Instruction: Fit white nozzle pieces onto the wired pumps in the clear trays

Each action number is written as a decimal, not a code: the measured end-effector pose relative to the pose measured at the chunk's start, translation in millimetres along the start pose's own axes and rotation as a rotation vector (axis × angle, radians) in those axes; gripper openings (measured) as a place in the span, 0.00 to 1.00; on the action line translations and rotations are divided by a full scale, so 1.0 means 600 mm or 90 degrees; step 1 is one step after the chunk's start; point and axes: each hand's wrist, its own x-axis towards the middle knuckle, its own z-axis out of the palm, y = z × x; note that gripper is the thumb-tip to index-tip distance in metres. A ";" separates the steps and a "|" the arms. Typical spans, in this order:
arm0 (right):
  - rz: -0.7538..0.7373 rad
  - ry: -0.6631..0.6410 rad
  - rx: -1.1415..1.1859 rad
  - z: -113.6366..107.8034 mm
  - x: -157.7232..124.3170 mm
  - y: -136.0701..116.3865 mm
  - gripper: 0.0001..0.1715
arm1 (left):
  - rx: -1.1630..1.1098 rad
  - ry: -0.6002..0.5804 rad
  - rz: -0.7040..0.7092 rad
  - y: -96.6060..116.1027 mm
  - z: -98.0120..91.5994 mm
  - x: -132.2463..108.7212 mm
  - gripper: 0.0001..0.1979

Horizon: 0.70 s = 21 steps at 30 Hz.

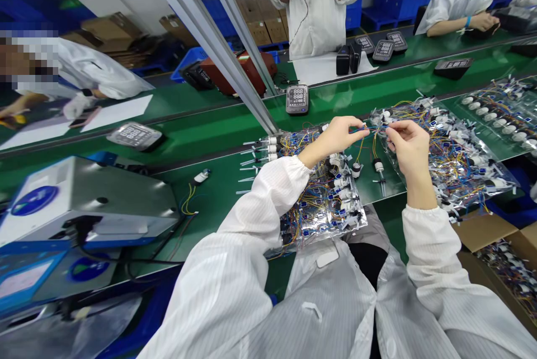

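Note:
My left hand point(340, 134) pinches thin coloured wires with a small connector over the bench. Just to its right, my right hand point(409, 145) is closed on the same bundle of wires. Below the hands hang yellow and red wires leading to a small white cylindrical motor point(378, 165) with cable ties. A black-capped cylindrical part point(356, 169) lies beside it. Left of my hands, a bag of wired motors point(323, 202) spreads over clear plastic. Another such pile point(455, 152) lies to the right, near my right wrist.
A blood pressure monitor point(297, 99) stands on the green conveyor point(335, 93). A single wired motor point(201, 176) lies near a grey-and-blue machine point(96, 202) at left. Metal posts point(218, 46) rise ahead. A cardboard box point(486, 230) sits at lower right. Co-workers sit or stand across the line.

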 end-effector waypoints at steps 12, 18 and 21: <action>-0.110 0.062 -0.174 -0.029 0.017 0.001 0.09 | -0.046 -0.141 -0.061 0.027 -0.007 0.021 0.15; -0.138 0.070 -0.179 -0.041 0.023 -0.002 0.08 | 0.079 -0.238 -0.036 0.031 -0.009 0.031 0.12; -0.136 0.078 -0.158 -0.041 0.022 0.002 0.07 | 0.083 -0.275 -0.075 0.029 -0.005 0.035 0.14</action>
